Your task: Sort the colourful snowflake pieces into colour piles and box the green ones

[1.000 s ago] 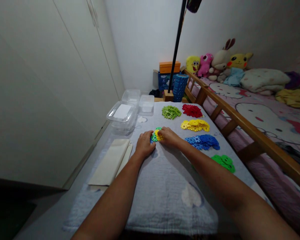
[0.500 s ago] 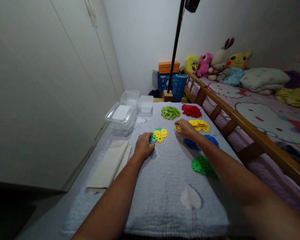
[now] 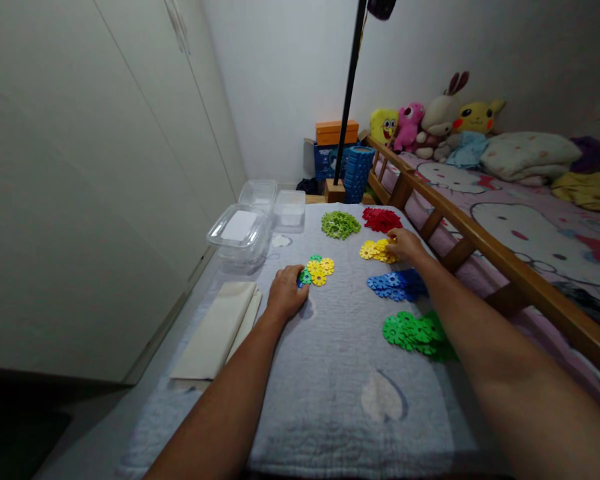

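My left hand [image 3: 286,291] rests on the cloth, its fingers curled against the left end of a cluster of flower-shaped plastic discs [image 3: 319,272]. Yellow and green discs show in that cluster, and a bit of blue lies by the fingertips. Over on the right, my right hand [image 3: 405,245] has its fingers closed at the pile of yellow discs [image 3: 375,251], covering its right part. Blue discs [image 3: 394,284] and green discs [image 3: 415,331] lie in rows nearer me, partly behind my right forearm. Behind are light green discs [image 3: 340,225] and red discs [image 3: 381,219].
Clear plastic boxes [image 3: 236,233] stand at the back left of the cloth-covered table [image 3: 330,400]. A folded beige cloth [image 3: 214,330] lies left of my left forearm. A wooden bed rail [image 3: 450,217] borders the right side, and a black pole [image 3: 349,93] rises behind.
My right hand has moved right, from left of the yellow pile onto the pile. A yellow disc now lies at the pile's left end. My left hand has stayed in place.
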Demonstrator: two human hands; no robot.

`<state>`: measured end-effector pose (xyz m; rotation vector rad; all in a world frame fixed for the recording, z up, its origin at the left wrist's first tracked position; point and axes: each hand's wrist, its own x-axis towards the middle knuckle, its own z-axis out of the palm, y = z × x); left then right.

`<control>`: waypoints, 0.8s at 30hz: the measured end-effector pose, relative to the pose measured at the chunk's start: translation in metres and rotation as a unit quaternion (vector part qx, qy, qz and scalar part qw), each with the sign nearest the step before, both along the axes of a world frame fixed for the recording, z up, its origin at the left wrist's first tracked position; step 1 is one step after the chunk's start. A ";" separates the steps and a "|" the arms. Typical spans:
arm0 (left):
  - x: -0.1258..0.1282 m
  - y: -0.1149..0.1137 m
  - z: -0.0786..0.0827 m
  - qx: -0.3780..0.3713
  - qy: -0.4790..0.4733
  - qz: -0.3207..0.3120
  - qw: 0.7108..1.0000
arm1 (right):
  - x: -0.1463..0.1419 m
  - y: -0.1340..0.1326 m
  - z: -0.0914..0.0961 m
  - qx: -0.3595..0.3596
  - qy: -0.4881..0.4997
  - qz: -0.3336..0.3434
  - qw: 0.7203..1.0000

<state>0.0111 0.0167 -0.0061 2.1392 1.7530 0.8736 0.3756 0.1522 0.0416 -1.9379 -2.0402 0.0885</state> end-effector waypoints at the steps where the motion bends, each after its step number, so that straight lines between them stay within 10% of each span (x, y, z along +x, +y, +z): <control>1: 0.000 0.000 0.000 0.001 0.000 0.000 1.000 | -0.001 -0.002 0.002 0.005 0.004 -0.004 1.000; 7: -0.001 0.000 -0.001 0.003 0.001 0.000 1.000 | -0.042 -0.017 0.016 0.058 0.023 0.045 0.997; 14: -0.001 0.000 -0.001 -0.001 -0.011 0.007 1.000 | -0.136 -0.054 -0.001 -0.052 -0.043 0.270 0.960; 24: 0.000 -0.002 0.003 -0.010 -0.007 0.004 1.000 | -0.156 -0.051 -0.025 -0.071 -0.023 0.243 0.967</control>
